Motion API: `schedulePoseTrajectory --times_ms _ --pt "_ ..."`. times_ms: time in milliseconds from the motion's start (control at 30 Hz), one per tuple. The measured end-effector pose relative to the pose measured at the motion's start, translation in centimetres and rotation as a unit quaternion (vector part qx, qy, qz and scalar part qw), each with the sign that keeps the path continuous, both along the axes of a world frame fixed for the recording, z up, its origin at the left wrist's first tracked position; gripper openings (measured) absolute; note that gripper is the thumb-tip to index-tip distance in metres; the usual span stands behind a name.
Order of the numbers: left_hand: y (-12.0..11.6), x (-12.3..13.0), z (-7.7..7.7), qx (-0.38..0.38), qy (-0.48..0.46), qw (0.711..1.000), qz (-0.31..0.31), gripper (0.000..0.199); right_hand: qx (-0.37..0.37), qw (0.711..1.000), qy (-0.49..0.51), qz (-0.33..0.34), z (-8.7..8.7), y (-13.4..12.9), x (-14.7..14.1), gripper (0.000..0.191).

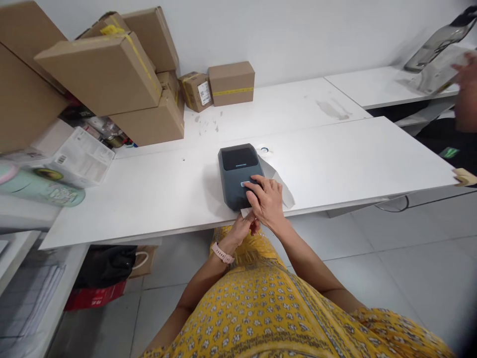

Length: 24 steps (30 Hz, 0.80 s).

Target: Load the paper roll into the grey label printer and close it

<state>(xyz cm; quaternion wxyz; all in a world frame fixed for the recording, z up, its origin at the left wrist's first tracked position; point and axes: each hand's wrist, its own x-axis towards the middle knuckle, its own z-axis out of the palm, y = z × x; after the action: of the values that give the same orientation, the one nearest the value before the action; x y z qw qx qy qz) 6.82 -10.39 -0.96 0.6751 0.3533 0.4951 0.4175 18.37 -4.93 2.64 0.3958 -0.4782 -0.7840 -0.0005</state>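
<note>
A dark grey label printer (238,171) with a black top panel stands at the front edge of the white table. My right hand (266,201) lies over its front right corner with fingers apart, a fingertip at the light button. Just below the printer's front, my left hand (242,231) has its fingers closed on a small white paper slip (246,213); the right hand partly hides them. A larger white paper sheet (278,181) sticks out beside the printer, under my right hand. Behind it lies a small ring-shaped roll (265,149).
Cardboard boxes (108,74) are stacked at the back left, with two smaller ones beside them. A mint bottle (48,188) lies by a white box (80,154). At far right, another person's hand (467,74) is near a white package (439,72).
</note>
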Motion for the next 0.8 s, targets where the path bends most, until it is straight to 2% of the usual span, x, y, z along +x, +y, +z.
schedulePoseTrajectory --times_ms 100,200,267,333,400,467,533,633,700,800 --pt "-0.6 -0.9 -0.2 0.049 0.062 0.995 -0.066 0.059 0.028 0.999 -0.040 -0.004 1.1 0.7 -0.1 0.026" --pt "-1.6 -2.6 -0.1 0.027 0.106 0.989 -0.097 0.056 0.033 0.997 -0.064 0.031 1.4 1.7 -0.1 0.029" --pt "-2.3 -3.7 0.3 0.027 0.135 0.989 -0.050 0.052 0.017 0.996 -0.065 0.054 1.1 2.2 0.1 0.028" --pt "-2.8 -4.7 0.8 0.066 0.178 0.980 0.064 0.051 -0.004 0.997 -0.045 0.061 0.4 2.1 0.4 0.026" --pt "-2.8 -5.1 1.3 0.125 0.217 0.948 0.197 0.047 -0.024 0.998 -0.006 0.066 -0.5 1.5 0.8 0.028" --pt "-2.3 -5.1 1.7 0.177 0.230 0.918 0.269 0.038 -0.044 0.994 0.052 0.080 -1.9 0.5 1.1 0.035" --pt "-1.6 -4.8 1.7 0.208 0.229 0.913 0.267 0.047 -0.069 0.986 0.132 0.079 -3.3 -0.6 1.3 0.046" --pt "-0.8 -4.2 1.5 0.219 0.226 0.924 0.219 0.064 -0.104 0.965 0.237 0.052 -4.7 -2.0 1.6 0.058" --pt "-0.3 -4.1 1.7 0.231 0.218 0.924 0.214 0.068 -0.115 0.956 0.265 0.054 -4.4 -2.1 1.8 0.058" --pt "1.3 -4.5 3.1 0.283 0.185 0.912 0.233 0.067 -0.106 0.952 0.275 0.080 -2.2 -0.5 2.0 0.058"
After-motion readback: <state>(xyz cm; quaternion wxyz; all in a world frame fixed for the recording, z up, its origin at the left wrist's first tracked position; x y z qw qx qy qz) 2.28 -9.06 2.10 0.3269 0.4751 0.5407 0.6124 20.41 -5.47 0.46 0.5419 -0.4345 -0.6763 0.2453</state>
